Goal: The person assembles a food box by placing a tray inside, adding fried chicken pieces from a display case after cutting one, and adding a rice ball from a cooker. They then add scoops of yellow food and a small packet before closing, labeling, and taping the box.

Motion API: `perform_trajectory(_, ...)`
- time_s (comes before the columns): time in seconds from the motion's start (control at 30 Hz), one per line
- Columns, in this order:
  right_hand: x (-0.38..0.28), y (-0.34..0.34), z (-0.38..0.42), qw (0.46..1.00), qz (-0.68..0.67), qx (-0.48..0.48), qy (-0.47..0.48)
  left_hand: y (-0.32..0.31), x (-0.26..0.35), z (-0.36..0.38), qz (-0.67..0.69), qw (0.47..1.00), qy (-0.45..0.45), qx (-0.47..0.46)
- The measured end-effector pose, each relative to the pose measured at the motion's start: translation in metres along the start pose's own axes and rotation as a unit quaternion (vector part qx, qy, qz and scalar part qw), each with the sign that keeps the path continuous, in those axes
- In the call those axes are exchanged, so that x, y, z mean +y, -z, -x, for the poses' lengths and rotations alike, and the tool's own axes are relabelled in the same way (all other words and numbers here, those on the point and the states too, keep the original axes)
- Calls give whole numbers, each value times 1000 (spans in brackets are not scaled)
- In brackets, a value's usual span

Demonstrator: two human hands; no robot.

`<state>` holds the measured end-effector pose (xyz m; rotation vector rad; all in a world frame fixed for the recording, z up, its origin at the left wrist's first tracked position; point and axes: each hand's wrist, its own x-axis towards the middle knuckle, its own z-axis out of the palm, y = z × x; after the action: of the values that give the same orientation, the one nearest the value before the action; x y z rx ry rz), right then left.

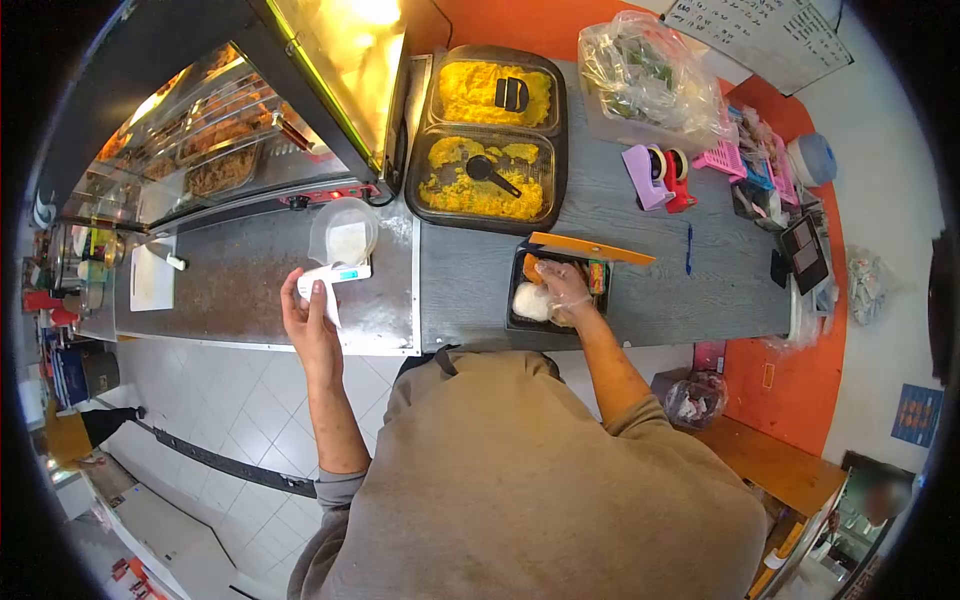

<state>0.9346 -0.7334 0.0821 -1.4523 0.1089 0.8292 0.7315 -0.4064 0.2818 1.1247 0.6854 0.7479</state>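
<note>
Your gloved right hand [563, 285] presses food into the part-filled black tray [517, 322], lid off, while your left hand [312, 322] pinches a white scoop [335, 277].

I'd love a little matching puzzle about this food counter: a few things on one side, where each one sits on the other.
Things:
1. black rectangular meal tray
2. clear plastic tub with white contents
3. purple tape dispenser
4. blue pen

Places:
A. in front of the glass food display, above the left hand
B. lying alone on the grey counter, right of the orange lid
C. under the gloved right hand
D. beside the red tape dispenser, below the plastic bag

Pairs: 1-C, 2-A, 3-D, 4-B
</note>
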Motion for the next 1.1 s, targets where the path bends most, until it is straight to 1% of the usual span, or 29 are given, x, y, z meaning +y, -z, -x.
perform_trajectory(0.03,0,1,0,1000,-2,-8,16,-2,-1,0,-1,1000,-1,1)
perform_trajectory(0.17,-1,3,2,1000,8,-2,27,-5,-6,-1,-2,1000,6,-26)
perform_trajectory(0.23,-1,2,4,999,-41,-6,32,-8,-6,2,-22,999,2,-26)
perform_trajectory(0.27,-1,4,2,999,-41,-9,31,-9,-6,3,-23,999,2,-23)
perform_trajectory(0.33,-9,4,-1,986,163,6,44,-10,-6,5,-26,1000,-6,-17)
perform_trajectory(0.37,-10,1,-2,986,163,-2,44,-10,-6,7,-28,1000,-10,-11)
perform_trajectory(0.4,-28,-9,8,949,299,31,95,-11,-7,8,-23,999,-23,-4)
perform_trajectory(0.43,-43,-19,16,890,427,64,146,-8,-8,8,-18,999,-37,2)
perform_trajectory(0.47,-50,-23,21,789,563,78,234,-1,-10,7,-6,999,-38,-8)
perform_trajectory(0.5,-49,-26,21,789,562,72,238,4,-17,4,-18,999,-46,14)
perform_trajectory(0.57,-48,-33,20,757,608,92,222,17,-24,4,-97,995,-16,25)
perform_trajectory(0.6,-49,-39,19,726,645,91,219,16,-23,6,-95,994,10,43)
perform_trajectory(0.63,-50,-43,19,725,645,87,224,16,-22,8,-70,997,9,25)
perform_trajectory(0.77,-51,-53,23,719,652,106,215,28,-25,10,-43,999,14,11)
perform_trajectory(0.87,-41,-47,8,707,691,83,128,37,-24,9,-26,999,29,16)
perform_trajectory(0.9,-39,-46,7,705,692,81,130,39,-23,9,-17,999,41,26)
perform_trajectory(0.97,-33,-44,9,710,671,109,185,48,-25,5,-12,999,36,24)
perform_trajectory(1.03,-34,-48,5,705,679,110,173,56,-23,0,-7,999,47,19)
perform_trajectory(1.1,-29,-49,4,702,670,139,200,63,-22,-5,0,998,53,18)
